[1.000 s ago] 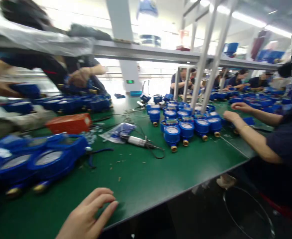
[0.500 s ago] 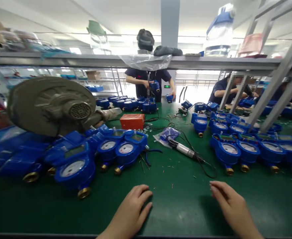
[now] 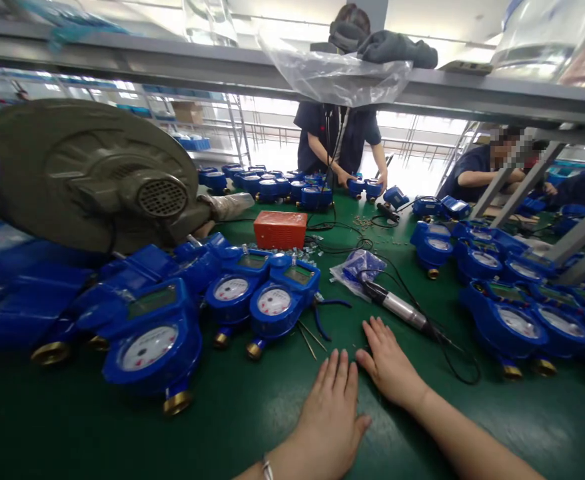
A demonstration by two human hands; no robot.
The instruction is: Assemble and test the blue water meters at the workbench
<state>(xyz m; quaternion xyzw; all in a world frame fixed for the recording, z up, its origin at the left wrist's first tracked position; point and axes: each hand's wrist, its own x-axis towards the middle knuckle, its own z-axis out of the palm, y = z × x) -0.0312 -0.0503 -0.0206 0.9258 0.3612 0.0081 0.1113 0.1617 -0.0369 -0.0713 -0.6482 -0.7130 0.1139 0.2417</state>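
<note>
My left hand (image 3: 331, 413) lies flat and open on the green table (image 3: 252, 413), fingers stretched forward. My right hand (image 3: 388, 361) rests beside it, also open and flat, its fingers pointing towards a silver electric screwdriver (image 3: 397, 307) just ahead. Neither hand holds anything. Blue water meters (image 3: 272, 303) with brass fittings stand to the left of my hands, the nearest a large one (image 3: 150, 337). Blue-handled pliers (image 3: 325, 310) lie between the meters and my hands.
A big grey blower (image 3: 87, 173) sits at the left. An orange box (image 3: 279, 229) and a plastic bag (image 3: 357, 265) lie mid-table. More blue meters (image 3: 512, 313) line the right. A person (image 3: 340, 137) works across the table; another sits at the right rear.
The view has swung left and dipped. Both my hands have slid forward and together on the table, the right one now close to the screwdriver.
</note>
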